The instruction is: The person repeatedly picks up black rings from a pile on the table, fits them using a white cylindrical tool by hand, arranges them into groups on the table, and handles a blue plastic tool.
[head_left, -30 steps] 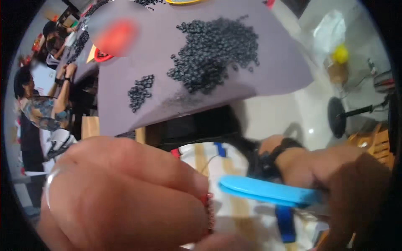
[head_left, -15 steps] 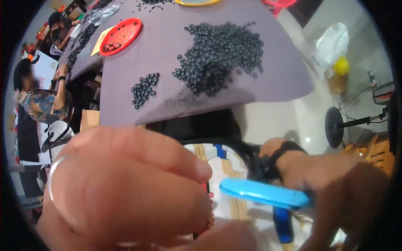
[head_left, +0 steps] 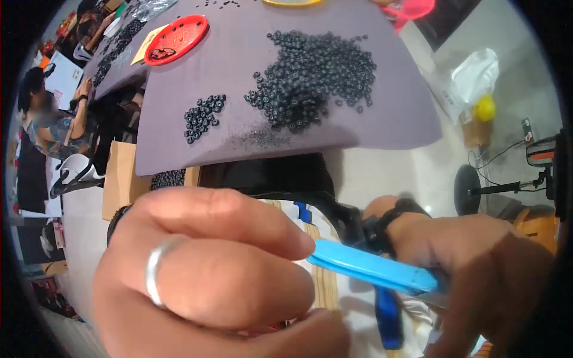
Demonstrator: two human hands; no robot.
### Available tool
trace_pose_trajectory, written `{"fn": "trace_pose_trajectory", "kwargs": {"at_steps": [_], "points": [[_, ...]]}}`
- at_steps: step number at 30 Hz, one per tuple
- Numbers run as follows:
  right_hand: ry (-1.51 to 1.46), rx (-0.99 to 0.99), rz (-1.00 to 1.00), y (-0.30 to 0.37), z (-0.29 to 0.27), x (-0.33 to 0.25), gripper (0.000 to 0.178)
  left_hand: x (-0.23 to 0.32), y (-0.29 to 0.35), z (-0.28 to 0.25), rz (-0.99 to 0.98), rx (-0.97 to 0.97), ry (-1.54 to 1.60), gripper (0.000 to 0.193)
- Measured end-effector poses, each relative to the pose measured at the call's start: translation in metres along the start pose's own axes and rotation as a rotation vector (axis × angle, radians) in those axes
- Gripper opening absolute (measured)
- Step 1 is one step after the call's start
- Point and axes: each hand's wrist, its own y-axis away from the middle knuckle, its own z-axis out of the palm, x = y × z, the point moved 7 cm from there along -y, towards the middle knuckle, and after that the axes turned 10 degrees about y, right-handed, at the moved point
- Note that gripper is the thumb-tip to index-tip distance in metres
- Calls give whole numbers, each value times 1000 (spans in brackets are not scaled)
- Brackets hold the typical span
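the left hand [head_left: 221, 268] stays curled in a tight grip, contents hidden, as the right hand [head_left: 477, 268] clamps a blue tool [head_left: 370, 267]; behind it the bead heap [head_left: 316, 77] on the worktop [head_left: 394, 119] now sits farther off.

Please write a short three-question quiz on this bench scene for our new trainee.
1. True or false: the left hand wears a ring.
2. What does the right hand hold? A) red dish B) blue-handled tool C) yellow ball
3. Which bead pile on the grey table is bigger, left or right?

Key: 1. True. 2. B, the blue-handled tool. 3. The big pile of black beads on the right; the small pile lies left of it.
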Motion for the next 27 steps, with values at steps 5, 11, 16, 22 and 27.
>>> {"fn": "trace_pose_trajectory", "kwargs": {"at_steps": [5,11,16,22,27], "points": [[19,54,9,4,-11,-6,11,-3,-14,5,-183,35,65,14],[31,102,5,7,-6,-1,12,-5,-24,8,-434,123,139,14],[102,136,-7,0,-9,5,12,-7,-35,15,-179,75,206,24],[94,147,-65,38,-13,-33,13,10,-15,7,59,17,201,40],[162,206,-94,21,-13,-20,13,8,-9,22,175,37,170,9]]}}
